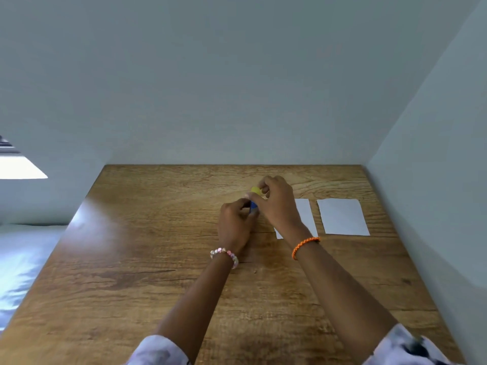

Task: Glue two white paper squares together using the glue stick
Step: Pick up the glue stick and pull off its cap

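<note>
Left hand (pixel 234 222) gripping blue glue stick (pixel 253 206), right hand (pixel 276 201) pinching its yellow cap (pixel 255 191), two white paper squares (pixel 342 217) right, wooden table (pixel 158 259)

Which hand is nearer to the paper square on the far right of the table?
Right. The right hand grips the glue stick's yellow cap, above the other paper, one sheet from the far-right paper square. The left hand holds the blue tube, farther left.
</note>
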